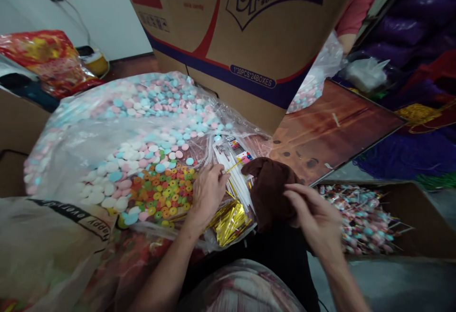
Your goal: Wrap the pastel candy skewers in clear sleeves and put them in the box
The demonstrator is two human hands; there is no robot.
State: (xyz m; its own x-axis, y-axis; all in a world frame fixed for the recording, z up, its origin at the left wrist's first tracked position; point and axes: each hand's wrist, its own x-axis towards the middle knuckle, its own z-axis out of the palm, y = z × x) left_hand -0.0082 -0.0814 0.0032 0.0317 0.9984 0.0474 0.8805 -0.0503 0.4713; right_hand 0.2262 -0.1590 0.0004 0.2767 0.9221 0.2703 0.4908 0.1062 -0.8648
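My left hand (208,188) is closed over the white sticks (233,172), its thumb and fingers pinched at one end of a thin gold twist tie (235,164). More gold twist ties lie near its thumb, beside a stack of shiny gold wrappers (230,224). With thumb and forefinger, my right hand (318,219) pinches the edge of a dark brown cloth (272,193) bunched on my lap. Colourful ring candies (167,188) lie left of my left hand. Pink, white and blue round candies (124,165) spread behind them from a large clear bag (81,138).
A tall candy carton (221,41) stands behind the bag. At right, an open box (420,222) holds several wrapped stick candies (363,217). A co-worker's arm (351,22) shows behind the carton. A printed plastic bag (53,241) sits at left, and a red-yellow bag (46,60) behind.
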